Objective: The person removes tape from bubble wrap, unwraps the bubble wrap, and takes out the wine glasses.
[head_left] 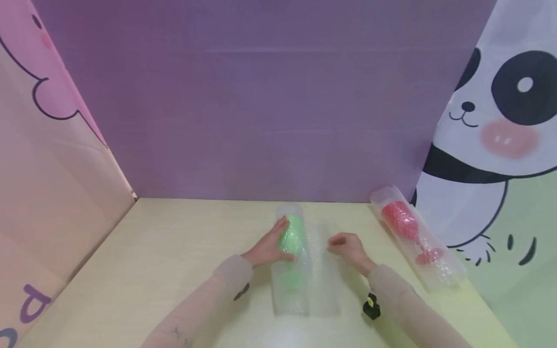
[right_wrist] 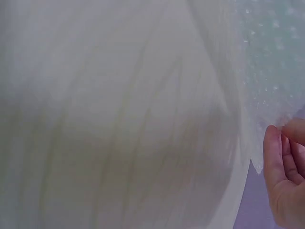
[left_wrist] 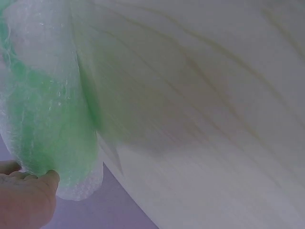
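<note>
A green goblet (head_left: 292, 237) lies in a roll of bubble wrap in the middle of the table, its bowl toward the back wall. My left hand (head_left: 271, 245) grips the roll from the left, thumb and fingers spread around the goblet's bowl. In the left wrist view, the fingertips rest against the wrapped green bowl (left_wrist: 52, 119). A loose flap of bubble wrap (head_left: 321, 285) extends to the right of the roll. My right hand (head_left: 350, 249) pinches that flap's right edge between thumb and fingers, also visible in the right wrist view.
A red goblet (head_left: 402, 222) in bubble wrap lies slanted at the table's right edge. A purple backdrop (head_left: 270, 121) stands behind the pale wooden table (head_left: 174, 241). Printed panels, one with a panda (head_left: 470, 203), flank both sides.
</note>
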